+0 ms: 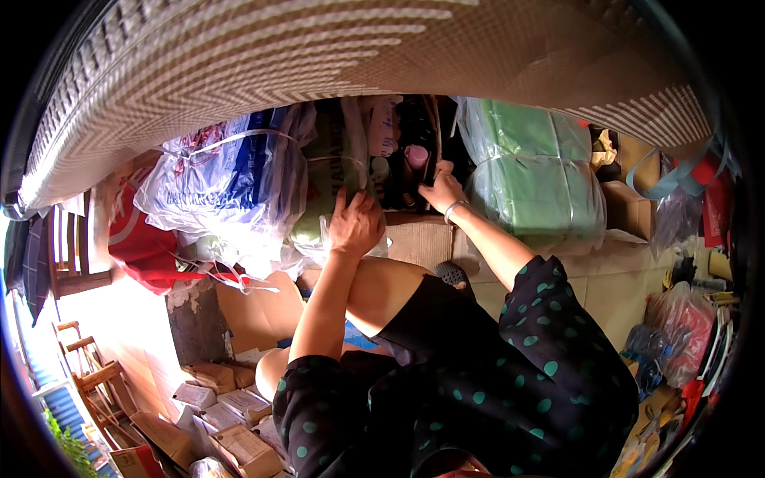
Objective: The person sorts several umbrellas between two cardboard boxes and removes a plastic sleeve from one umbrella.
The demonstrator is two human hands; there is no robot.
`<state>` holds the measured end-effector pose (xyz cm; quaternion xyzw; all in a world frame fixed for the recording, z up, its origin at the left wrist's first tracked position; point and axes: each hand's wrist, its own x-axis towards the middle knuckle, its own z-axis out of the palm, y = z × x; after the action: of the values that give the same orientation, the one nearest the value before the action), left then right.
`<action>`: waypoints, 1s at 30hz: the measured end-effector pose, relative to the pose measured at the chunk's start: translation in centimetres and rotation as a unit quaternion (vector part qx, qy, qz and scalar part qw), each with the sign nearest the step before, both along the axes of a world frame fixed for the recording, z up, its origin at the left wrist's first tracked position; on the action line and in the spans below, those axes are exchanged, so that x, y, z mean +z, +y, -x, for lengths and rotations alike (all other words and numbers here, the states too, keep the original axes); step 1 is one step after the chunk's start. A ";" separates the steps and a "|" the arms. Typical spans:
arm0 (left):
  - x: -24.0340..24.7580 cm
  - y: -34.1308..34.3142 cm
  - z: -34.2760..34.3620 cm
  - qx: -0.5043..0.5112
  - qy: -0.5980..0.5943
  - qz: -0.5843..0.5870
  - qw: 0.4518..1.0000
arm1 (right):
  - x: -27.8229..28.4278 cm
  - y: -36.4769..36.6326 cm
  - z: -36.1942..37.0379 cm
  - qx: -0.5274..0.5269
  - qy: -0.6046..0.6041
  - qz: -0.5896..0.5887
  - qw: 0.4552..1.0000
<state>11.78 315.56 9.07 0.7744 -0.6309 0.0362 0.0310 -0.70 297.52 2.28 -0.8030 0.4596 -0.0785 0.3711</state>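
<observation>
My left hand is at the near right edge of a dark green bundle wrapped in clear plastic, its fingers bent against the wrapping. My right hand, with a light band at the wrist, is closed on the upright edge of an open cardboard box. Between my hands, the box holds dark items, a bottle with a pink cap and a pale pink package. The box's deeper contents are too dark to make out.
On the left is a blue and white plastic-wrapped bundle, near a red bag. A tied light green bundle sits at the right. A patterned woven surface hangs low above. Small boxes cover the lower left floor.
</observation>
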 end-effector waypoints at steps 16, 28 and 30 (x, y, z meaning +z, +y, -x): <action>-0.5 -0.1 -0.2 0.001 0.008 0.032 0.999 | 1.9 2.1 -0.1 -0.064 -0.052 -0.083 0.993; 0.3 -1.7 0.4 0.027 0.036 0.039 0.998 | -8.8 -4.4 -1.6 0.170 0.174 -0.102 0.965; -0.1 -1.2 0.1 0.046 0.060 0.041 0.996 | -6.1 -3.2 -2.4 0.202 0.221 -0.079 0.951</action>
<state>11.68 314.33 9.01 0.8014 -0.5898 0.0170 0.0985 1.75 294.36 -3.82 -0.8443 0.3630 0.2142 0.3310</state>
